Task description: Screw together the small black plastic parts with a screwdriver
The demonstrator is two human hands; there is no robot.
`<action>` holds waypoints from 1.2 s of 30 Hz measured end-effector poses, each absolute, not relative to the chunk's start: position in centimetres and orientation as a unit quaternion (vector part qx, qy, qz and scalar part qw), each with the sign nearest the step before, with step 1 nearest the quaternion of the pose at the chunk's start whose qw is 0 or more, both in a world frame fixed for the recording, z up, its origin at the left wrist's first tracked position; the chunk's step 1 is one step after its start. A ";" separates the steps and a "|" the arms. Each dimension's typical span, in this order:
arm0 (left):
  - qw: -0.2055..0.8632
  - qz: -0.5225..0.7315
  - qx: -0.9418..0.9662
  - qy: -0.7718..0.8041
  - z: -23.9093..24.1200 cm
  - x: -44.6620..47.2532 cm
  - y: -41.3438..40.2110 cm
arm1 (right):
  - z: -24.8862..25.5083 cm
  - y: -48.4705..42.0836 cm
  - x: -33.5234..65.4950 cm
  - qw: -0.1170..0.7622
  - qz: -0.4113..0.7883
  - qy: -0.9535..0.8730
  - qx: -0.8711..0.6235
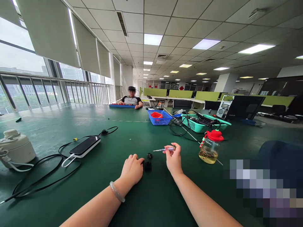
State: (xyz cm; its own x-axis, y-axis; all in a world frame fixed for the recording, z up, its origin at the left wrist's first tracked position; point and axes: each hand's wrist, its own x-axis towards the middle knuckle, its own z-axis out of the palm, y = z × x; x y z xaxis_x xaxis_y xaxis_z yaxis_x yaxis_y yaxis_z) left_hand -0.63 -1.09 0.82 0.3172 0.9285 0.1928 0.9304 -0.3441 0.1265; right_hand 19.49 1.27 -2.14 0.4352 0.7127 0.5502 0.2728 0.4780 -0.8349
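My right hand (174,159) is closed around a slim screwdriver (163,149), pinching its handle between thumb and fingers. The shaft points left, over the table. My left hand (133,168) rests low on the tabletop with its fingers curled, and a dark edge shows by its fingertips; what it holds, if anything, is hidden. Just right of it lies a small black block-shaped part (148,166). Slightly farther away is a smaller black part (149,155), near the screwdriver's tip.
A jar with a red lid (210,148) stands right. Behind are a blue basket (159,120) and a green basket (201,126) of cables. A phone-like device (85,146) and black cable (44,170) lie left, near a white device (17,146). A person (131,100) sits opposite.
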 end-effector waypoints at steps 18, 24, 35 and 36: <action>-0.095 -0.173 -0.854 -0.481 -0.2 -0.2 -0.7 | -1.7 0.5 18.6 0.642 0.157 -0.569 -0.490; -0.065 -0.173 -0.799 -0.572 0.1 -0.4 -0.4 | -1.5 0.3 18.6 0.634 0.158 -0.575 -0.492; -0.070 -0.165 -0.791 -0.585 0.2 -0.3 -0.4 | -1.5 0.3 18.6 0.632 0.153 -0.582 -0.488; -0.073 -0.165 -0.791 -0.585 0.1 -0.4 -0.3 | -1.4 0.2 18.5 0.631 0.154 -0.583 -0.488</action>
